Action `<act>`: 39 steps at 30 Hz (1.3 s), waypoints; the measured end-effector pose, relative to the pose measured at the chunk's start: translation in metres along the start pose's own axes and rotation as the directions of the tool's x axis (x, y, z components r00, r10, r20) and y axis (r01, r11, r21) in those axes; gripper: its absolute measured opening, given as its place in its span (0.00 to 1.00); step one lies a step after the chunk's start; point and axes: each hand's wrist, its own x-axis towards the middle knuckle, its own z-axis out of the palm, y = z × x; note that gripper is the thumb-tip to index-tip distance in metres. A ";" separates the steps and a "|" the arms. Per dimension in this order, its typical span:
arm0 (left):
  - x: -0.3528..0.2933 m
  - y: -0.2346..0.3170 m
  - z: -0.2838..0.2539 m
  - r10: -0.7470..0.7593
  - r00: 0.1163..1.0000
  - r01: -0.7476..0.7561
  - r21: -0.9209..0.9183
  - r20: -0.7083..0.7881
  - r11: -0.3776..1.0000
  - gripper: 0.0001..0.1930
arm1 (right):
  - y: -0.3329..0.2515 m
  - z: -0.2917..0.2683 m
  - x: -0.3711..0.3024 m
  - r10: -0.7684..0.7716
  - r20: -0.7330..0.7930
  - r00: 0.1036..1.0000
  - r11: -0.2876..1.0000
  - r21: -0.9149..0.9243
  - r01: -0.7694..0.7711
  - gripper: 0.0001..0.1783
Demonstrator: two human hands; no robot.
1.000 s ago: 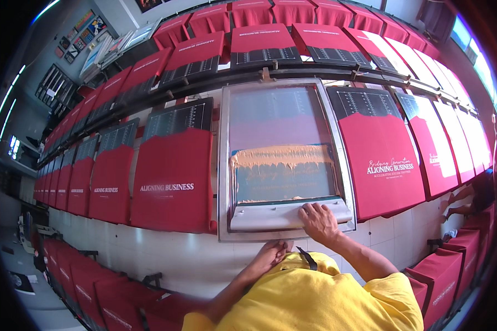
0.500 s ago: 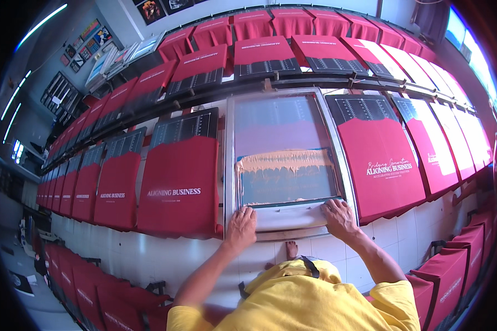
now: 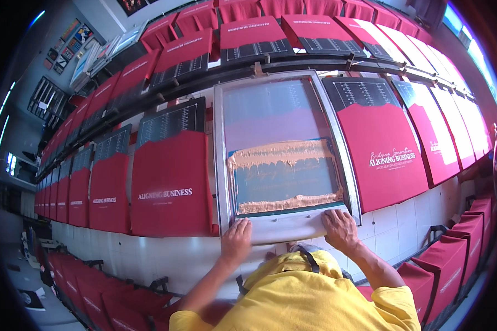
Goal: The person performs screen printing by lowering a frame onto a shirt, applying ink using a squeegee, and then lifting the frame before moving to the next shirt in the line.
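Squeegee (image 3: 287, 225) lies across the near end of the printing screen (image 3: 220, 138), just beside a band of peach ink (image 3: 287, 203). Both hands grip it, fingers curled: left hand (image 3: 237, 240) on its left end, right hand (image 3: 342, 228) on its right. Red cloths (image 3: 168, 171) flank the screen.

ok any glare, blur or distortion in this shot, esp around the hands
Head view: the red-covered boards curve in rows, edges darkening; head view: glare bleaches the right-hand boards nearly white, and the upper-right window looks blown out; head view: the left hand and right hand look fairly sharp, without such glare.
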 end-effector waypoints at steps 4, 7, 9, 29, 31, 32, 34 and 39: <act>0.023 -0.014 0.010 0.004 0.999 -0.004 -0.010 -0.037 1.000 0.20 | 0.014 0.018 0.024 0.001 -0.073 0.997 0.999 -0.052 -0.005 0.18; 0.067 -0.040 0.017 0.033 0.999 -0.033 -0.007 -0.040 0.999 0.18 | 0.035 0.013 0.069 0.045 0.067 0.997 0.998 -0.046 -0.042 0.15; 0.098 -0.059 0.022 0.071 0.996 -0.070 0.021 -0.059 0.997 0.14 | 0.050 0.021 0.098 0.054 0.031 0.998 0.996 -0.079 -0.051 0.14; 0.000 0.000 -0.010 -0.006 0.999 0.007 -0.026 0.045 1.000 0.19 | 0.002 -0.011 0.006 0.007 0.063 0.998 1.000 0.014 -0.008 0.20; -0.001 -0.001 -0.003 0.001 1.000 -0.001 -0.022 0.011 1.000 0.19 | 0.002 0.000 0.001 0.013 0.037 0.999 1.000 0.003 -0.013 0.20; 0.001 -0.003 0.001 0.011 1.000 -0.011 -0.012 -0.011 1.000 0.18 | 0.003 0.006 0.001 -0.002 -0.009 1.000 1.000 -0.023 0.002 0.20; 0.011 -0.008 0.004 0.019 0.999 -0.019 -0.007 -0.028 1.000 0.18 | 0.010 0.009 0.014 -0.007 -0.025 1.000 0.999 -0.049 0.006 0.20; 0.080 -0.044 0.011 0.057 0.998 -0.057 0.015 -0.019 0.998 0.13 | 0.039 0.012 0.078 0.027 0.017 0.999 0.999 -0.038 -0.026 0.16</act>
